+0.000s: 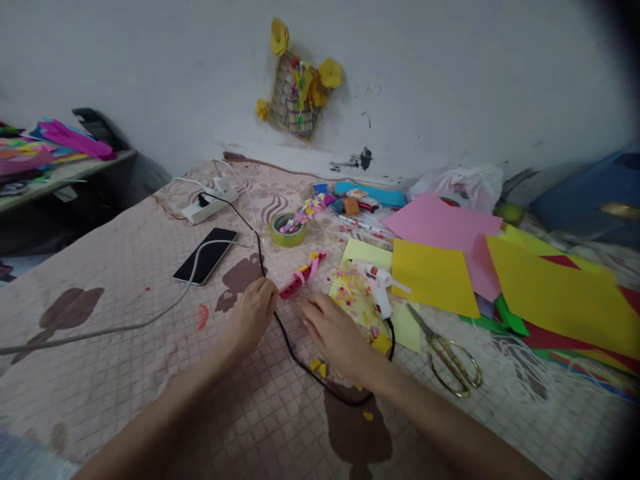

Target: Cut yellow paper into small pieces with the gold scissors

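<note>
Pinched in my left hand is the near end of a narrow red decorated strip with dark dots, a pink paper band around it and small yellow pieces. My right hand is beside that same end, its fingers bent and drawn together; what lies between its fingertips is hidden. A black cord passes under and between my hands. To the right, a white glue gun rests on a pale yellow sheet scattered with paper bits. Gold-handled scissors lie beyond my right wrist.
A phone lies at left under a pale cable, near a white power strip. Behind my hands are a roll of tape and a flower-decorated stick. Coloured sheets and white string spread over the right side.
</note>
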Demonstrator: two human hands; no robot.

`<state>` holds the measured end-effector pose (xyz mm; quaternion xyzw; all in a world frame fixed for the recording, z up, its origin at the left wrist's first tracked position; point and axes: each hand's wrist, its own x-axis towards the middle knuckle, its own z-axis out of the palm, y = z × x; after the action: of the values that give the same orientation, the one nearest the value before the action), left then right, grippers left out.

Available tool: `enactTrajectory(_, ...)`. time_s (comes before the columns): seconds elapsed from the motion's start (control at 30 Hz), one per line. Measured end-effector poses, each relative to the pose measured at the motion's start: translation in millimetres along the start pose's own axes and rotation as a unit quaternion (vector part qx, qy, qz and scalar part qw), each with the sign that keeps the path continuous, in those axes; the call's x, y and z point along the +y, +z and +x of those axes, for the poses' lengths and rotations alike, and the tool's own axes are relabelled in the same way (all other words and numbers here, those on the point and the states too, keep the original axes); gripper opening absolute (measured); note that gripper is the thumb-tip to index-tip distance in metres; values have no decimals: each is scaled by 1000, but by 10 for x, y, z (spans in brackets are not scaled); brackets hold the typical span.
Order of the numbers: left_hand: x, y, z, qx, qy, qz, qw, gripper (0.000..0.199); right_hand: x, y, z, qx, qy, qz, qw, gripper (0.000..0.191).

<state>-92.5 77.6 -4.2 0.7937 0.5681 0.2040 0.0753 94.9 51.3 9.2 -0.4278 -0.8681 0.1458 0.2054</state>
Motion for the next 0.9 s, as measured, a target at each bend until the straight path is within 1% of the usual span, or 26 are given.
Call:
enactTrajectory(0.1,7,0,-7,4,0,6,1000,14,-31,79,194,-6,5,-51,999,42)
enactTrajectory(0.23,26,7,-11,0,9,24,1000,16,0,161,293,-25,26,-95,995,43)
enactTrajectory(0.43,51,23,-11,-11,9,52,999,14,47,241,272,-33,37,-103,993,42)
enactTrajectory(0.73,48,77,-9,-15,37,91,995,14,42,239,264,-30,27,-112,993,43)
enactTrajectory(0.9,57,78,-6,-16,42,98,994,16,40,240,256,-34,28,-104,994,45)
